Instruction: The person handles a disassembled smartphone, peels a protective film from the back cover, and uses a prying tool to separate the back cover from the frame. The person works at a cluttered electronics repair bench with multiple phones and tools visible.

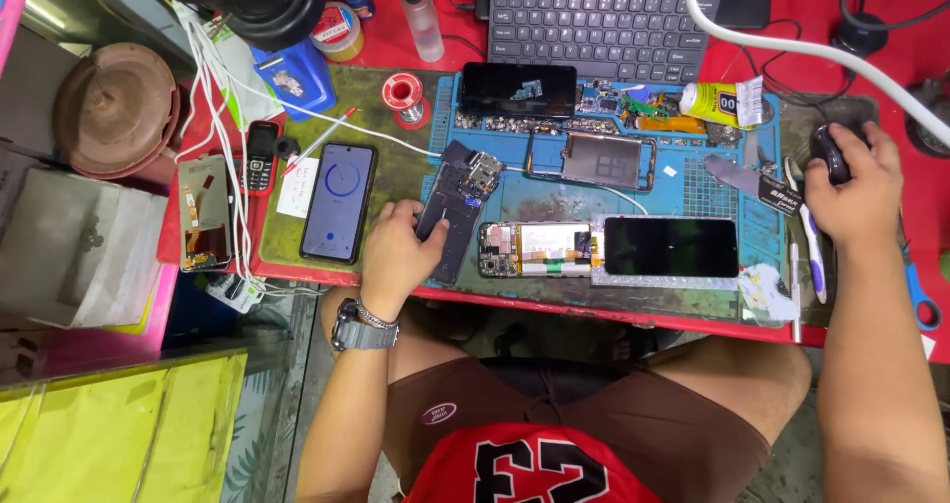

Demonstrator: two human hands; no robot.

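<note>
Left hand (396, 249) curls round the opened phone (453, 206) (back cover off) on the blue mat (554, 201). Right hand (853, 188) cups the black mouse (829, 151).

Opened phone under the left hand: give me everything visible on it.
The opened phone is a dark slab with its back cover off, lying tilted on the blue work mat near its left edge. A metallic circuit board with small parts shows at its upper end; the rest looks like dark plastic. The left hand rests on its lower part, fingers pressing it. A white cable runs up to its top end.
</note>
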